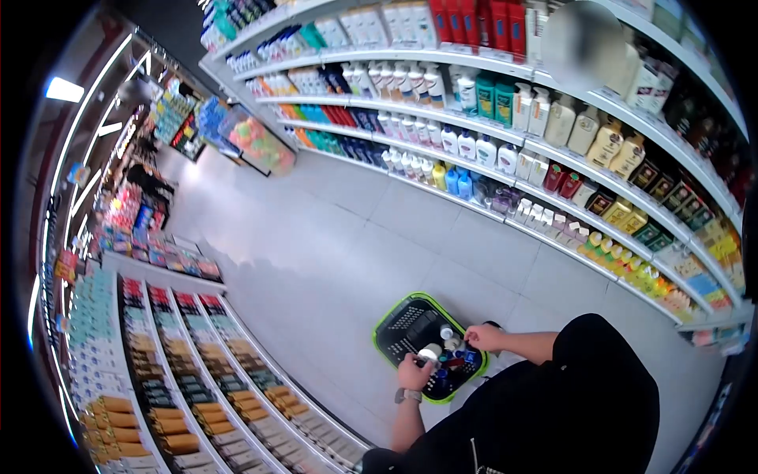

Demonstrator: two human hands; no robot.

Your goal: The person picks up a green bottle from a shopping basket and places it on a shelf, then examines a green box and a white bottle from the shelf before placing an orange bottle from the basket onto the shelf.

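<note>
A black shopping basket with a green rim point(392, 315) sits on the pale tiled floor and holds several small bottles and packets. My left hand point(414, 371), with a watch on its wrist, is curled around a white-capped bottle point(430, 351) inside the basket. My right hand point(483, 338) rests on the items at the basket's right edge. Its fingers are bent down among them, and I cannot tell whether it grips anything. My black-clad body fills the lower right.
A long shelf unit point(505, 150) of shampoo and lotion bottles runs along the right of the aisle. Another shelf unit point(197, 379) of boxed goods lines the left. Open tiled floor point(316, 237) stretches ahead to colourful displays point(253, 138) at the far end.
</note>
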